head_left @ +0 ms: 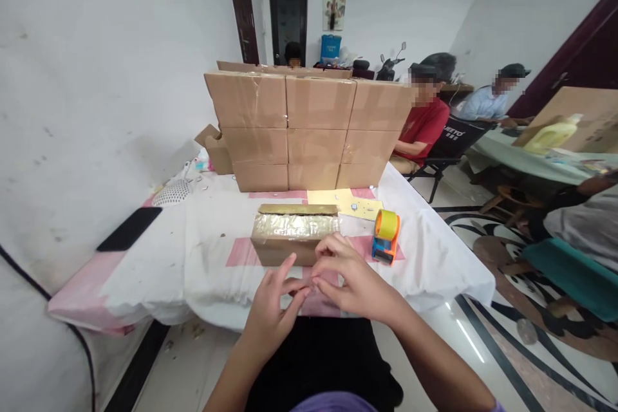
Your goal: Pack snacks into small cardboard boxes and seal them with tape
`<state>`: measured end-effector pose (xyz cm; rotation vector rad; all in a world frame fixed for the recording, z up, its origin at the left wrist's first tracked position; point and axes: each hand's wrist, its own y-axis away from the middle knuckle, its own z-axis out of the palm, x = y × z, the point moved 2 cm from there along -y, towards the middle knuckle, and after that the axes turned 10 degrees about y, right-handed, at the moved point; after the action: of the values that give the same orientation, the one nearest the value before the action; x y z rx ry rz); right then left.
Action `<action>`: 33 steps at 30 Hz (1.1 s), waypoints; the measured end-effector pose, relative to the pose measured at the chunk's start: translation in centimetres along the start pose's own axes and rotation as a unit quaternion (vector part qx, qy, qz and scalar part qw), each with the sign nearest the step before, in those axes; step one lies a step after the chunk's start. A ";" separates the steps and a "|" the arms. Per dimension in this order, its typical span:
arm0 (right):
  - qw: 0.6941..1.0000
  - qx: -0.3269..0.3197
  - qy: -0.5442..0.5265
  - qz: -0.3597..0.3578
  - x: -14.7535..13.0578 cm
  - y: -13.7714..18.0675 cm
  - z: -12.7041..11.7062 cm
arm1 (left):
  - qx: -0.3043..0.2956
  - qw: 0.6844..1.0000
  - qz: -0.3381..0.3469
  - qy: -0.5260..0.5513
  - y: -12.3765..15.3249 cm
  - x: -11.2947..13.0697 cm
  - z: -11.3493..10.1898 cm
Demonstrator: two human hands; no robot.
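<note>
A small cardboard box point(290, 250) sits near the table's front edge, shiny clear tape across its top and a flap raised along the back. Just in front of it, the fingertips of my left hand point(274, 309) and my right hand point(355, 280) meet in a pinch. Whatever lies between them is too small or too clear to make out. To the right of the box stands a tape dispenser point(385, 248) in orange and blue, carrying a roll of yellow tape point(386, 224).
Behind the small box rises a stacked wall of cardboard boxes point(316, 132). A black phone-like slab point(129, 229) and a white perforated object point(172, 193) lie at left. Yellow paper point(355, 205) lies before the stack. A person in red point(427, 129) sits beyond, right.
</note>
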<state>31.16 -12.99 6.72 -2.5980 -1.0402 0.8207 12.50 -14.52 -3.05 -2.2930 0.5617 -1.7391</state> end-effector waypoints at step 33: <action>0.937 0.051 -0.078 0.336 18.0 -5.7 2.6 | -0.063 0.940 0.191 -0.277 -7.6 -0.5 4.3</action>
<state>37.17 3.56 -0.66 -2.8428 -0.0904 1.1935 17.79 -7.64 -1.77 -2.3986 0.9314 -0.8504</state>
